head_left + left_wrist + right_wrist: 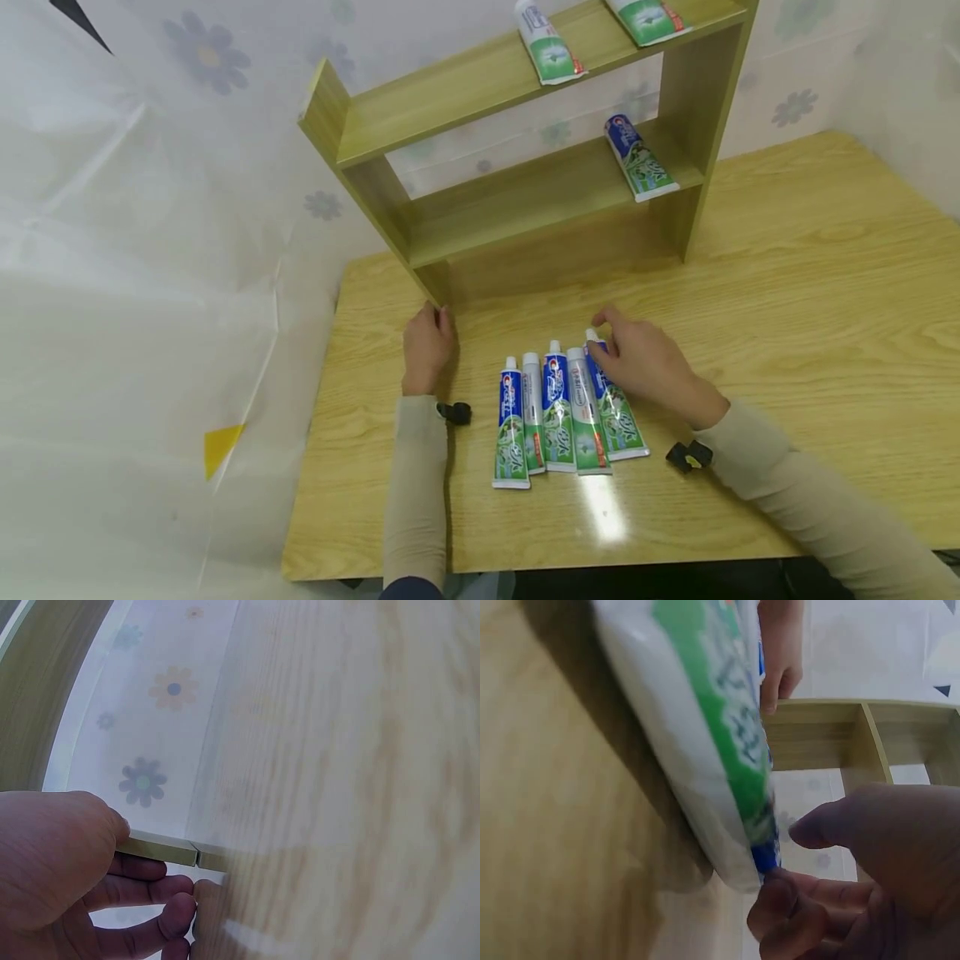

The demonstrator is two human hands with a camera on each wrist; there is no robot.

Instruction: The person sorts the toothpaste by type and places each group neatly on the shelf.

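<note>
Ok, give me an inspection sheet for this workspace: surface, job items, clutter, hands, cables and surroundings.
Surface: wood-grain table, with a bright glare patch near its front edge.
Job's things: five toothpaste tubes in a row, caps toward a shelf unit, which bears two tubes on its upper board and a single tube on the board below.
Clutter: nothing seen.
Left hand: grips the shelf unit's left upright near its base.
Right hand: fingers at the cap of the row's rightmost tube.
Cables: nothing seen.
Surroundings: flower-patterned wall; pale sheeting with a yellow patch at left.
</note>
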